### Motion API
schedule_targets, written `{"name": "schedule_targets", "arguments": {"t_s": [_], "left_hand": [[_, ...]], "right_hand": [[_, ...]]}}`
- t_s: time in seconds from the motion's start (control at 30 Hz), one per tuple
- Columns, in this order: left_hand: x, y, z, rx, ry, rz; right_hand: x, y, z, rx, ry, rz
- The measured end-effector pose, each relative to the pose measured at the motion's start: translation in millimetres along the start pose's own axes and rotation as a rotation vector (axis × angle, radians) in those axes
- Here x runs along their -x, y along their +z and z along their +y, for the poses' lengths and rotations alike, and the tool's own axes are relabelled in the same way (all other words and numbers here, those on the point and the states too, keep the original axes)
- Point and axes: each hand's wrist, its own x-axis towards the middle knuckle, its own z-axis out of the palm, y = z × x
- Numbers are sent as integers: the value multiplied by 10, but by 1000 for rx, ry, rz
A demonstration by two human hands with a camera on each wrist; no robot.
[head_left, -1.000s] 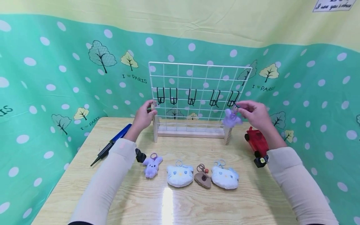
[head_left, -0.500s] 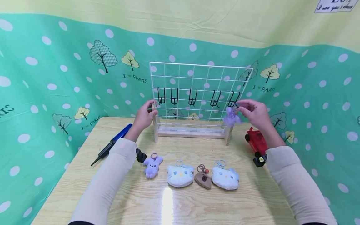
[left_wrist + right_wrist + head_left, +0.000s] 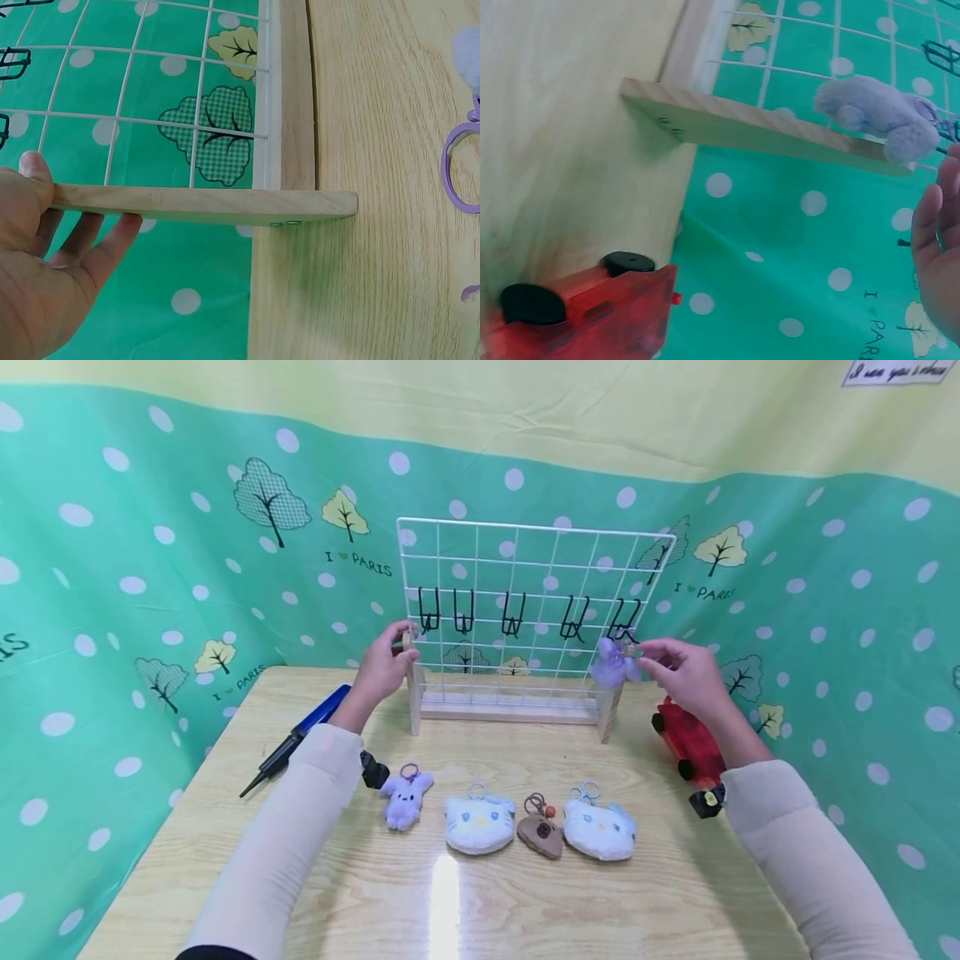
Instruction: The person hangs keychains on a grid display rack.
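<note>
from where i stand, purple plush (image 3: 611, 667) is up at the rack (image 3: 510, 713), in front of the rightmost hook (image 3: 617, 615). right hand (image 3: 682, 672) is clearly the nearer one, plush just to the left of its fingertips, long axis roughly along the right upright (image 3: 765, 129). key relation, my read: ring versus hook, the ring looks to be at the hook but can't confirm it's looped on. right grip: thumb and fingers close together by the upright's top, can't tell if they pinch anything. left hand (image 3: 384, 667) grips the left upright (image 3: 202, 199), thumb one side, fingers the other, far across from the plush. four more plush charms (image 3: 480, 827) lie on the worktop (image 3: 360, 893). hard to see: plush covers the right upright's top, right hand is cut off in its own wrist view, red toy car (image 3: 688, 743) partly behind the right forearm
</note>
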Motion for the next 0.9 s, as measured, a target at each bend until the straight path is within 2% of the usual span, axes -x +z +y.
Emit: {"name": "schedule_targets", "arguments": {"t_s": [0.6, 0.73, 0.9], "left_hand": [[-13, -1, 16, -10, -7, 11], [-14, -2, 9, -2, -8, 13], [-8, -3, 0, -4, -1, 14]], "right_hand": [[306, 272, 207, 81, -4, -280], [352, 354, 249, 78, -36, -333], [415, 465, 315, 72, -115, -424]]}}
